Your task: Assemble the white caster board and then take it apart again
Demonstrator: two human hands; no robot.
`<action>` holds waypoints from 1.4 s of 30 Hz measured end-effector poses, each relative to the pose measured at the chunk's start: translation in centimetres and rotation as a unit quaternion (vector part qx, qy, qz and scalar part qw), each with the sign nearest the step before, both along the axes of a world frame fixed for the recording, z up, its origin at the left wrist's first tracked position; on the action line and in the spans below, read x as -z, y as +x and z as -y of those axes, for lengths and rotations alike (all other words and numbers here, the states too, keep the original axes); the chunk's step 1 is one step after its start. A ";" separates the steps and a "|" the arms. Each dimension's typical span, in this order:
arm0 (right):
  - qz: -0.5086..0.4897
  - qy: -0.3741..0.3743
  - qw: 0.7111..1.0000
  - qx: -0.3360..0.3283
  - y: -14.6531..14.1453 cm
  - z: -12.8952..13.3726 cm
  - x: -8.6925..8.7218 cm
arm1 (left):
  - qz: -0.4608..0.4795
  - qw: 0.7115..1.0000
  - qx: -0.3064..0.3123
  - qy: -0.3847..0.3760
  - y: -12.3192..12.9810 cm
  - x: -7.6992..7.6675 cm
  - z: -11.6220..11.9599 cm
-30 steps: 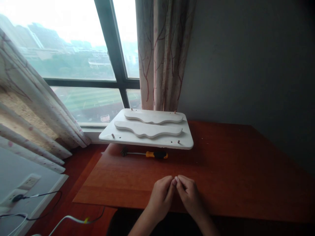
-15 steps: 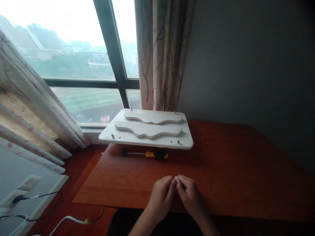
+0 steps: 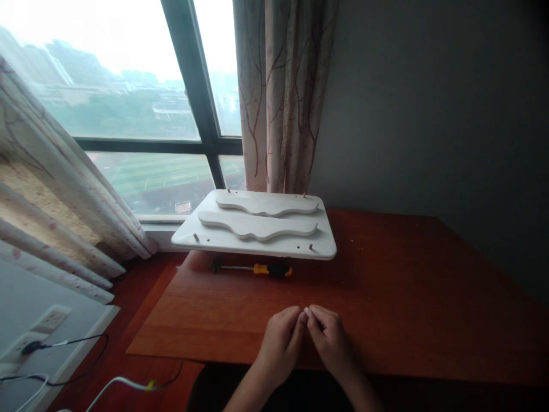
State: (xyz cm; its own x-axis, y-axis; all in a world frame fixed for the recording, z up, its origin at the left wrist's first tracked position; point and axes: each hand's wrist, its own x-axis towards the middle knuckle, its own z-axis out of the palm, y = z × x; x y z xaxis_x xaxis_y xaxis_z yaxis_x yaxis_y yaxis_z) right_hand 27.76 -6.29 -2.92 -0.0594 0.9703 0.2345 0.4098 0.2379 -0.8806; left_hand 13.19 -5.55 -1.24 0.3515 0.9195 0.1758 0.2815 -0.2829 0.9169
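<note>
My left hand (image 3: 281, 337) rests at the front of the table with its fingers curled closed. Beside it my right hand (image 3: 329, 337) is curled the same way, and the two touch at the thumbs and fingertips. I see nothing held in either one. Beyond them lies a screwdriver (image 3: 261, 269) with a yellow and black handle, its shaft pointing left to a small dark cluster of what look like screws (image 3: 215, 265). Behind it is a white board (image 3: 257, 247) with rounded corners and short wooden dowels standing near the corners. Two wavy-edged white slats (image 3: 257, 226) lie on the board.
The reddish-brown wooden table (image 3: 407, 297) runs to a grey wall (image 3: 420, 103). A window (image 3: 150, 177) and patterned curtains (image 3: 283, 91) stand behind and left. Wall sockets (image 3: 52, 319) and cables (image 3: 115, 382) are low at the left, off the table.
</note>
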 end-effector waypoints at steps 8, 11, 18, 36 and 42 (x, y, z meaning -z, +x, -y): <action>-0.003 -0.001 1.000 0.005 -0.1 0.1 -0.1 | 0.000 1.000 -0.004 0.001 0.0 0.2 0.0; 0.000 -0.004 1.000 0.003 -0.1 0.1 -0.1 | -0.003 1.000 -0.002 0.000 0.0 0.2 0.0; -0.001 -0.003 1.000 0.000 0.0 0.1 0.0 | -0.003 1.000 -0.005 0.010 0.0 0.3 0.0; -0.003 0.001 1.000 0.010 -0.2 0.1 -0.4 | -0.002 1.000 0.000 0.001 0.0 0.2 0.0; -0.003 0.001 1.000 0.009 -0.1 0.1 -0.4 | 0.001 1.000 0.000 0.000 -0.1 0.5 0.0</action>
